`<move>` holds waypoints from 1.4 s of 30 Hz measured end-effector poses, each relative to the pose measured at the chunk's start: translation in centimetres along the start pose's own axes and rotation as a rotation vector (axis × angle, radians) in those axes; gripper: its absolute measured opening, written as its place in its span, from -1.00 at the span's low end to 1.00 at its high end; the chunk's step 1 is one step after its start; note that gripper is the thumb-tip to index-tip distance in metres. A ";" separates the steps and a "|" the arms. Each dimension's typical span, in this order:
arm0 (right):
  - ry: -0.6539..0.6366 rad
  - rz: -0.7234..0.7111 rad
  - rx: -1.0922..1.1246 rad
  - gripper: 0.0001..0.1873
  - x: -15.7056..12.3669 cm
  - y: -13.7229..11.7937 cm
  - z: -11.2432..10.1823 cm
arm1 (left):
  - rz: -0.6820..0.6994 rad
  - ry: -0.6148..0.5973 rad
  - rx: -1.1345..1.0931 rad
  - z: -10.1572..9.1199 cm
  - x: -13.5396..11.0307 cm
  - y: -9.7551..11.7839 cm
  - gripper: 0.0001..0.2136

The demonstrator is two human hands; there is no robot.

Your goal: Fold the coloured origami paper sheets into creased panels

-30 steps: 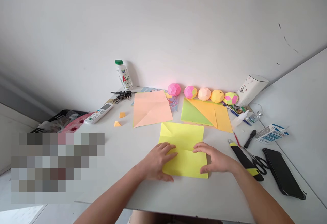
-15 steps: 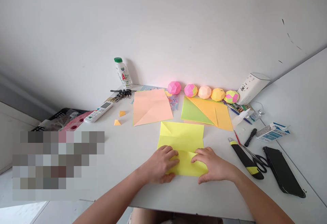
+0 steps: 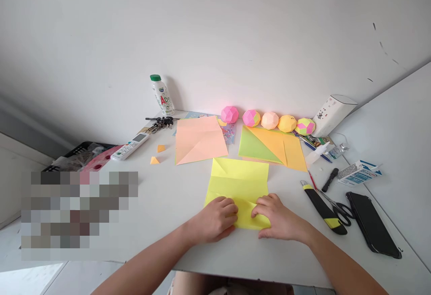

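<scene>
A yellow paper sheet (image 3: 240, 180) lies on the white table (image 3: 175, 196) in front of me, with creases across it. My left hand (image 3: 215, 218) has its fingers curled on the sheet's near left part. My right hand (image 3: 274, 217) pinches the near right part, where the near edge is lifted and folding over. Both hands grip the paper close together.
Behind lie a peach sheet (image 3: 198, 140) and a green-and-orange sheet (image 3: 269, 147). Several paper balls (image 3: 269, 121) line the wall, beside a bottle (image 3: 162, 95), keys (image 3: 160, 123) and a remote (image 3: 130, 146). At right are a cutter (image 3: 323, 207), scissors (image 3: 340, 209) and a phone (image 3: 372, 230).
Both hands slid toward me and closer together on the yellow sheet. Its near edge has come up and folded; fingers went from flat to curled.
</scene>
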State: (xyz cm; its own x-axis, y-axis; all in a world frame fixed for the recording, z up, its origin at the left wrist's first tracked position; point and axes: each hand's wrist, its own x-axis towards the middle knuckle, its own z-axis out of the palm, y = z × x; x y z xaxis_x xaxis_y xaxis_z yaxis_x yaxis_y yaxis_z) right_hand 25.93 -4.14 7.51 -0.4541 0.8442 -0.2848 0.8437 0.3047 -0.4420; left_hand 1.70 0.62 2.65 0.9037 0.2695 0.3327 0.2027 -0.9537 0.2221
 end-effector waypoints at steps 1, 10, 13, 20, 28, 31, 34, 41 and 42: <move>-0.002 -0.005 -0.009 -0.64 0.0 -0.1 0.0 | 0.010 0.003 0.003 -0.1 0.1 0.1 -0.90; 0.108 -0.061 -0.063 -0.76 -0.1 -0.3 1.1 | 0.047 0.051 0.055 0.7 0.2 0.5 -0.72; 0.161 -0.094 -0.113 -0.84 0.1 -0.4 1.6 | 0.045 0.061 0.066 1.0 0.2 0.5 -0.71; 0.154 -0.091 -0.019 -0.80 0.2 -0.2 1.7 | 0.016 0.106 0.028 0.7 0.2 0.8 -0.68; 0.135 -0.097 -0.012 -0.80 -0.1 -0.4 1.6 | -0.003 0.170 0.031 0.9 0.4 1.6 -0.91; 0.176 -0.130 -0.048 -0.81 0.0 -0.3 2.0 | -0.002 0.210 0.036 1.3 0.6 1.7 -0.94; 0.212 -0.151 -0.076 -0.86 0.1 -0.1 2.5 | 0.005 0.227 0.033 1.5 0.7 1.9 -0.87; 0.458 -0.273 -0.240 -0.90 0.2 -1.4 3.6 | 0.020 0.258 0.037 1.3 1.0 2.1 -0.79; 0.525 -0.294 -0.276 -0.88 0.2 -1.7 3.8 | 0.014 0.267 0.039 1.3 1.0 2.2 -0.78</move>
State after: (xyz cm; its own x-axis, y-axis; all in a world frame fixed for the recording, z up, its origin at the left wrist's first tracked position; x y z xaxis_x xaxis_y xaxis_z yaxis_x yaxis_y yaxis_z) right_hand 23.29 -6.12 5.00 -0.5361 0.7900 0.2976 0.7797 0.5984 -0.1841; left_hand 3.55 -1.36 2.31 0.7758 0.2770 0.5669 0.2098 -0.9606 0.1823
